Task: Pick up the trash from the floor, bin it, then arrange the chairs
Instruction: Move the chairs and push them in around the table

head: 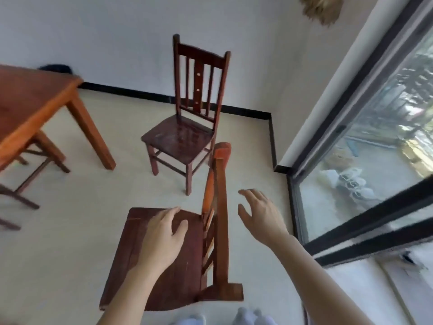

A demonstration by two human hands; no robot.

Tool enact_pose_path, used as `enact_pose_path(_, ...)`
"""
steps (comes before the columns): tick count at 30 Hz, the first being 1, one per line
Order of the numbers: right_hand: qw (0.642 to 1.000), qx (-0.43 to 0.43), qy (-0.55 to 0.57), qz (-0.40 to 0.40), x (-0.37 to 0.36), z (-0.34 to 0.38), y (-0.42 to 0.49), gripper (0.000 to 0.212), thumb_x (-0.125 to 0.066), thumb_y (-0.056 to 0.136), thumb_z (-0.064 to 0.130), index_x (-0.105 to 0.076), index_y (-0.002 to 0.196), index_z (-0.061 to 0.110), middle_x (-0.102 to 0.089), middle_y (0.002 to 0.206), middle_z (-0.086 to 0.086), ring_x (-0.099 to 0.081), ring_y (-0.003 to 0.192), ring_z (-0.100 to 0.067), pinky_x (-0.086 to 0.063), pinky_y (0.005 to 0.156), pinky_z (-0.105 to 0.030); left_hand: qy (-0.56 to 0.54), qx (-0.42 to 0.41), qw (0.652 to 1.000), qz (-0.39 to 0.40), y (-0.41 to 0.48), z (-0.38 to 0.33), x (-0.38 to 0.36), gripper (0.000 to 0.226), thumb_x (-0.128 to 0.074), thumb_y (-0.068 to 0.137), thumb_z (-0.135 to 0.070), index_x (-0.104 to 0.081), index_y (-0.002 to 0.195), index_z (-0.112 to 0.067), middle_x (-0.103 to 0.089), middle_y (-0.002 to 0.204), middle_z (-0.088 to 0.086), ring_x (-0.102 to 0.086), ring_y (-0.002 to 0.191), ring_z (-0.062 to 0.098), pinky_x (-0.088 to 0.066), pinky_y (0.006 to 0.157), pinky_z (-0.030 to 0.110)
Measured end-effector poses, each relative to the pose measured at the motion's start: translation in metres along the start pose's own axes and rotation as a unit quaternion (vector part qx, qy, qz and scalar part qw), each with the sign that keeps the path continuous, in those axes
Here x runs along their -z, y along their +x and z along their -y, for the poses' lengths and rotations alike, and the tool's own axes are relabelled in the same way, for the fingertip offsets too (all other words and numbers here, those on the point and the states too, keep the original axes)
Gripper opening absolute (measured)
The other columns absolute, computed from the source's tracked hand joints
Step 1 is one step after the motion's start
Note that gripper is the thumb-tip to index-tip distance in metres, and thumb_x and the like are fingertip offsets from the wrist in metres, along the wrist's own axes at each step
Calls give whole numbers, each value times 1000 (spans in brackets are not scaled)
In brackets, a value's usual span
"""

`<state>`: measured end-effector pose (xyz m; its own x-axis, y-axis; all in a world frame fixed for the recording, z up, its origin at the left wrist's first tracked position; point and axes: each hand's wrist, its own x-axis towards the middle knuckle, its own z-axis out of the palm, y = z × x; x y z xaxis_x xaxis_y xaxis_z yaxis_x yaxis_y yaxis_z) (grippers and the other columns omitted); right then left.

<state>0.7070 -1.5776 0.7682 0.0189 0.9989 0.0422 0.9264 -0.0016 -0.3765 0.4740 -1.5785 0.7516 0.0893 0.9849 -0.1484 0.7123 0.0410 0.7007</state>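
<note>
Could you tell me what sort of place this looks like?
Probably a plain dining room in a home or small eatery: a wooden table, matching wooden chairs, and a glass sliding door opening outside.

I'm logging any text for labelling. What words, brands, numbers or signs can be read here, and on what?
None: no readable text anywhere. The far chair, near chair and table carry no labels; the view through the window is too blurred to tell.

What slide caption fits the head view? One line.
Both open hands, left hand and right hand, above the near reddish-brown wooden chair.
</note>
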Motion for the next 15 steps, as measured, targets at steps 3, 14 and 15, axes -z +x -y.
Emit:
enact_pose_path(3, 991, 129, -38, 20, 2, -9, 46, 38, -44, 92, 28, -44, 130, 19, -51, 132, -1, -46, 120, -22, -40, 99, -37, -10, 75, 996, -46, 0, -1, -12, 39, -52, 88, -36, -56, 122, -18, -57, 130, 2, -49, 123, 18, -38, 106, 39)
enact_pose_path(14, 826, 517, -186, 126, 4, -22, 151, 54, -69, 63, 43, -60, 111, 19, -60, 120, -5, -47, 124, -26, -30, 108, -46, -87, 299, 949, -56, -48, -84, -59, 74, -31, 75, -77, -35, 137, -36, -34, 147, -11, -34, 134, 14, -31, 111, 38)
enact_pose_path(15, 806, 539, -212, 122, 3, -20, 157, 56, -70, 61, 48, -61, 108, 18, -61, 117, -6, -49, 121, -27, -32, 106, -46, -54, 322, 944, -46, -54, -90, -63, 81, -26, 71, -83, -33, 138, -37, -32, 148, -10, -32, 136, 16, -30, 111, 42)
